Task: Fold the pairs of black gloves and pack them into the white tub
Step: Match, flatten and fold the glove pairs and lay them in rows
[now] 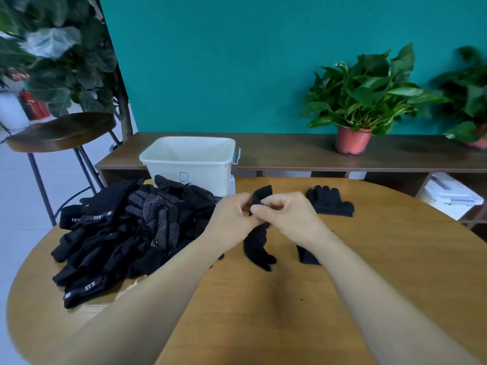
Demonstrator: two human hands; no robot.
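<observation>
On our left, the pile of black gloves (pixel 126 233) sits unfolded on the table (pixel 263 325), so we judge the task barely started. Behind the pile the white tub (pixel 189 164) stands open, and what we see of its inside holds nothing. Mid-table our left hand (pixel 232 217) and right hand (pixel 286 214) both have fingers curled, pinching the held glove (pixel 257 246), whose lower end dangles tableward. Further right the flat glove (pixel 330 202) lies apart from the tub. Nearly all the folding and packing is left.
</observation>
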